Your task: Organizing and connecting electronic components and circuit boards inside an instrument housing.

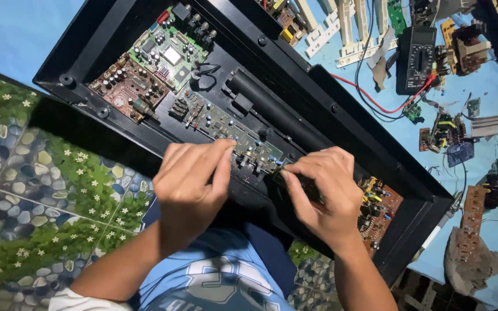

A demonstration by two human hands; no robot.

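Observation:
An open black electronics case (96,40) lies tilted across my lap, its circuit boards exposed. My left hand (191,184) and my right hand (324,193) meet over the long green circuit board (214,121) in the case's middle. Fingertips of both hands pinch at small components near the board's near end; what each grips is hidden by the fingers. A second green board (171,52) and a brown board (125,86) sit at the case's far left. Another brown board (384,207) shows beside my right wrist.
A black multimeter (415,57) with a red lead (376,103) lies on the blue surface at upper right. Loose circuit boards and parts (451,132), white plastic strips (347,29) and a grey stone-like lump (471,259) surround it. Pebble-and-grass patterned flooring (24,173) is at left.

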